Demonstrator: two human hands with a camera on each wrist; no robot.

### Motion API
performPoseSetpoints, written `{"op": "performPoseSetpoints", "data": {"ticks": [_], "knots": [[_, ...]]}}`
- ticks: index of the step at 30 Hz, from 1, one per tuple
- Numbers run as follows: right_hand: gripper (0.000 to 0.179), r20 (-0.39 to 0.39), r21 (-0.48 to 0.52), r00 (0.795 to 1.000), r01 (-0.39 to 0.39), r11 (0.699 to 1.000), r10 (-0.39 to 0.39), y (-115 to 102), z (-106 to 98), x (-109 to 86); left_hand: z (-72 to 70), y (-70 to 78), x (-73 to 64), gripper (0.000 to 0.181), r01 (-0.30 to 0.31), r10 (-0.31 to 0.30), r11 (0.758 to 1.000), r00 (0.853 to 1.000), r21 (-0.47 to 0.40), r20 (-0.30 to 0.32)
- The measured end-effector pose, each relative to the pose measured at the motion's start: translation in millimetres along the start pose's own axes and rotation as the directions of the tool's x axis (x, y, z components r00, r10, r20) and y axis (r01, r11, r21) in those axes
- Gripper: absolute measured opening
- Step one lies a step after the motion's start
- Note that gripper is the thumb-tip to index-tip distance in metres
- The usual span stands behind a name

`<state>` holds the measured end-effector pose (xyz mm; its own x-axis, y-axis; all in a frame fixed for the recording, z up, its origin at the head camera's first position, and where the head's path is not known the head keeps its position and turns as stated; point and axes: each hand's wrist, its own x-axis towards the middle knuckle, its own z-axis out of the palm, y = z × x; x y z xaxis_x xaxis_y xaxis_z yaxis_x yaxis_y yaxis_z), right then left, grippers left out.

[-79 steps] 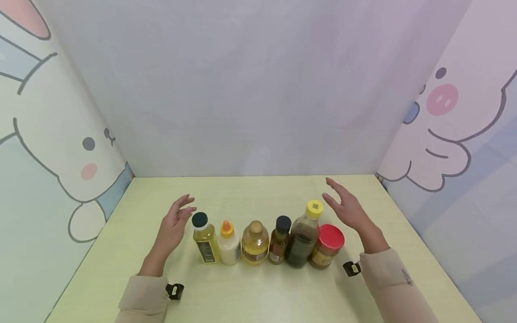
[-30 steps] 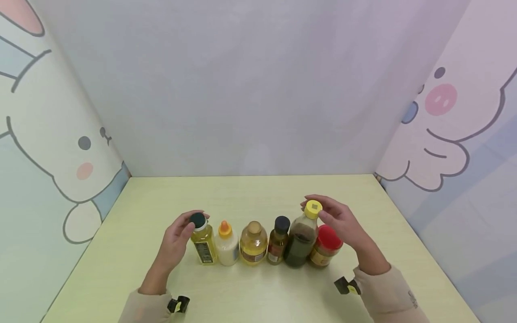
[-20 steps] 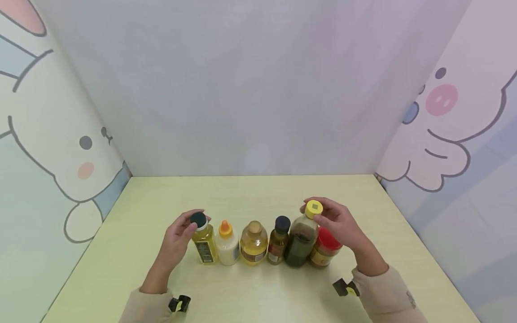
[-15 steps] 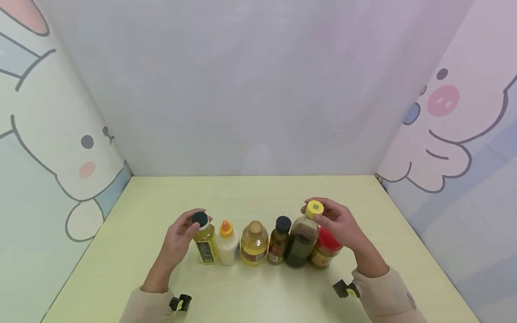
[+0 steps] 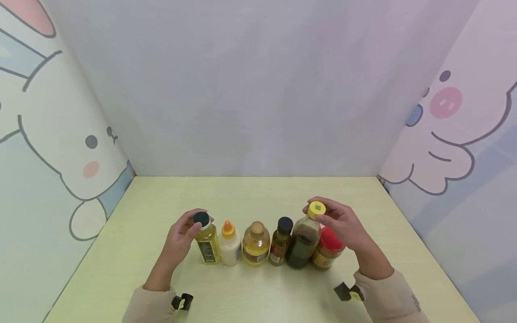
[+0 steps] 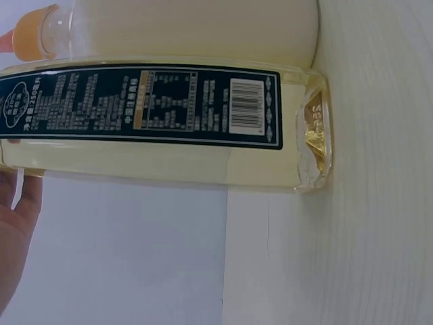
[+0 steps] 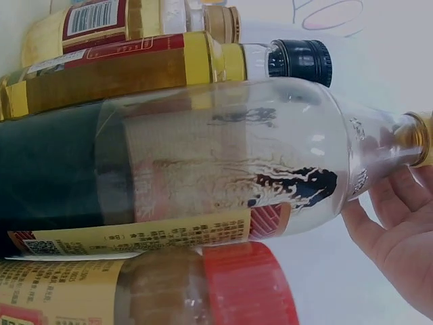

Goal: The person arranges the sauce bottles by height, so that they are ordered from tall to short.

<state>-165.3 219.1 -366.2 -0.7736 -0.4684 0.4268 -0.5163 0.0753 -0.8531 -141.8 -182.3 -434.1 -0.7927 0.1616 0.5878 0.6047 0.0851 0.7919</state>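
Note:
In the head view my left hand (image 5: 177, 240) pinches the neck, just under the dark green cap, of a clear bottle of yellow oil (image 5: 208, 246). That bottle stands upright at the left end of a row; its dark label (image 6: 169, 105) fills the left wrist view. My right hand (image 5: 345, 226) holds the neck of a tall bottle of dark sauce (image 5: 302, 244), thumb by the yellow cap. In the right wrist view this sauce bottle (image 7: 291, 128) shows dark streaks inside its upper part. Both bottles stand on the table.
Between the held bottles stand a white squeeze bottle (image 5: 230, 249) with an orange tip, a round yellow bottle (image 5: 256, 244) and a small black-capped bottle (image 5: 279, 246). A red-lidded jar (image 5: 332, 240) is beside the dark sauce. A pale curtain wall (image 5: 258, 89) rises behind the table (image 5: 250, 296).
Earlier both hands hovered apart from the bottles with fingers spread. They have come inward and taken hold of the two bottle necks. The bottles have stayed in their row.

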Motion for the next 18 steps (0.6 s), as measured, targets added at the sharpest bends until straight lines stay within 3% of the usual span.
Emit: {"op": "performPoseSetpoints", "data": {"ticks": [6, 18], "knots": [[0.026, -0.029, -0.047, 0.998, -0.065, 0.997, 0.063, -4.8, 0.2, 2.0, -0.4, -0.5, 0.8, 0.028, -0.004, 0.004, 1.000, 1.000, 0.004, 0.004], [0.029, -0.072, -0.070, 0.989, -0.136, 0.988, 0.131, -17.7, -2.4, 16.7, -0.8, -0.8, 0.0, 0.028, -0.002, 0.001, 1.000, 1.000, 0.026, 0.007]]}}
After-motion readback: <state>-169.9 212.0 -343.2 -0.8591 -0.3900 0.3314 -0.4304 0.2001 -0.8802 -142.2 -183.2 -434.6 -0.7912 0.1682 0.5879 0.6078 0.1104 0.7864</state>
